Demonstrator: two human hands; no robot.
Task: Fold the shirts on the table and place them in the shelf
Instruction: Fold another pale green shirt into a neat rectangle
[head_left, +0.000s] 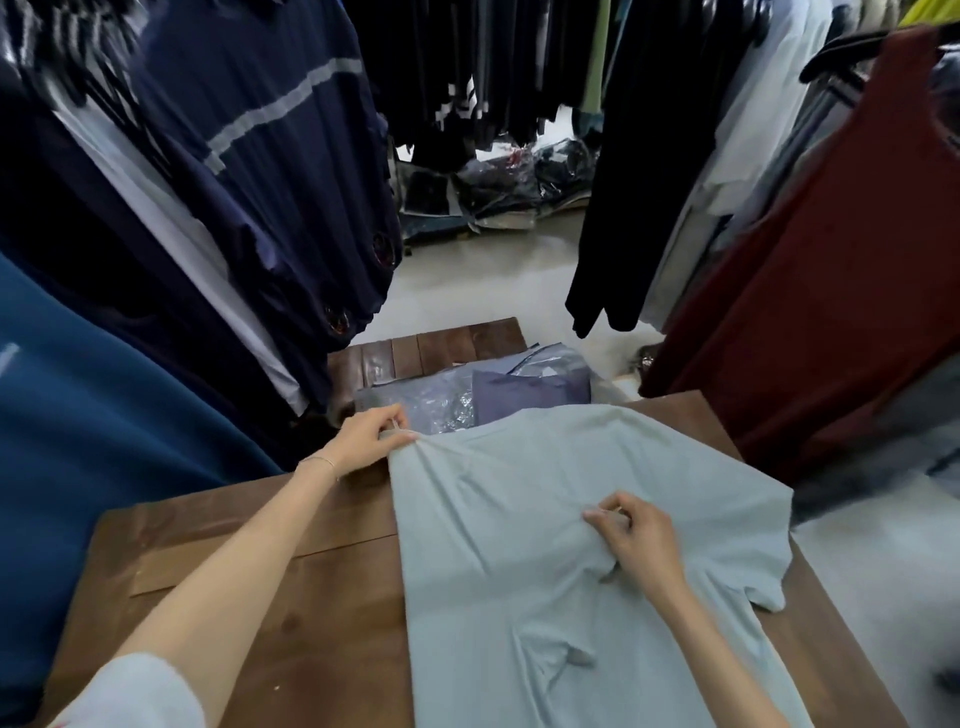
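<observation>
Hanging clothes crowd both sides: navy striped shirt (270, 135) and teal garment (78, 415) at left, maroon sleeveless top (810, 291) and black garment (654, 171) at right. Plastic-wrapped packs (509, 182) lie on the pale floor (467, 280) further back, w/ more dark clothes hanging above them.

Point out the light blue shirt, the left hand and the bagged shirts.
light blue shirt (498, 530): head view, flat middle.
left hand (366, 436): head view, back of hand.
bagged shirts (530, 395): head view, purple fold.

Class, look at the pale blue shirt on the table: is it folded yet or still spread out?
Mostly spread. The pale blue shirt lies open across the table; the left hand and right hand pinch its cloth.
</observation>
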